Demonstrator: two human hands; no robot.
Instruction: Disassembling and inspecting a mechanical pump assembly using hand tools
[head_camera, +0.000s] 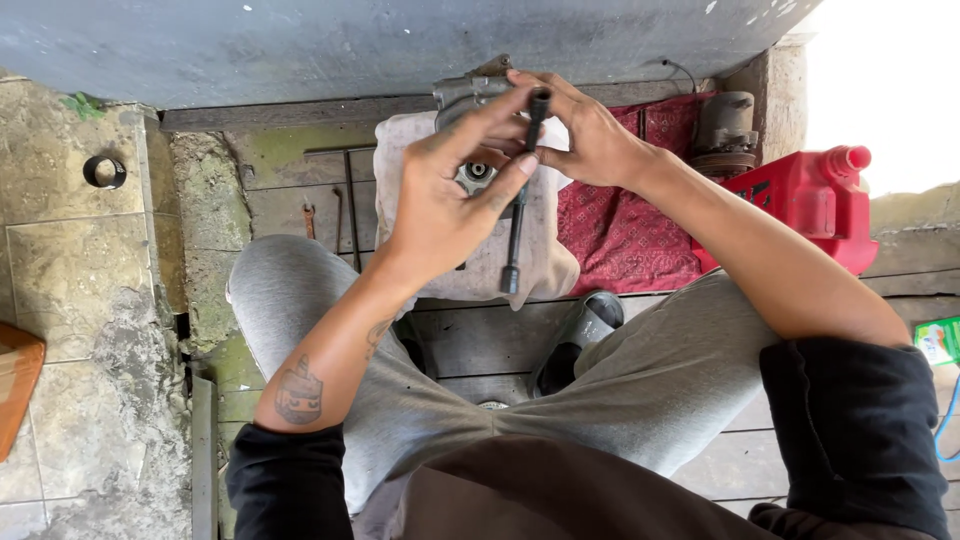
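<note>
Head view, the only angle here, looking straight down past the person's knees to a floor of wooden planks (470, 340). Both hands are up at the top middle of the shot, working on a dark T-handle socket wrench (516, 215). Its long shaft runs nearly straight toward and away from the person, tilted just a touch: the socket end points back at the lap and hangs over the cloth, the handle end sits up between the fingers.

The left hand (440, 195) comes in from the lower left and is curled round the upper shaft, thumb and fingers pinching it. The right hand (590, 140) comes in from the right, fingertips closed on the very top of the wrench. So both are grasping the same tool, right hand at the tip, left hand just below it and touching.

Right behind the hands, farther from the body, there's a grey metal housing (465, 95) with a round bearing-looking part (476, 176) peeking out under the left palm. It sits on a pale rag (545, 255), partly hidden, so I can't tell if the wrench actually touches it.

Around it: a red patterned cloth (625, 225) to the right, a red plastic jug (810, 200) beyond that, a black sandal (575, 340) between the knees
</note>
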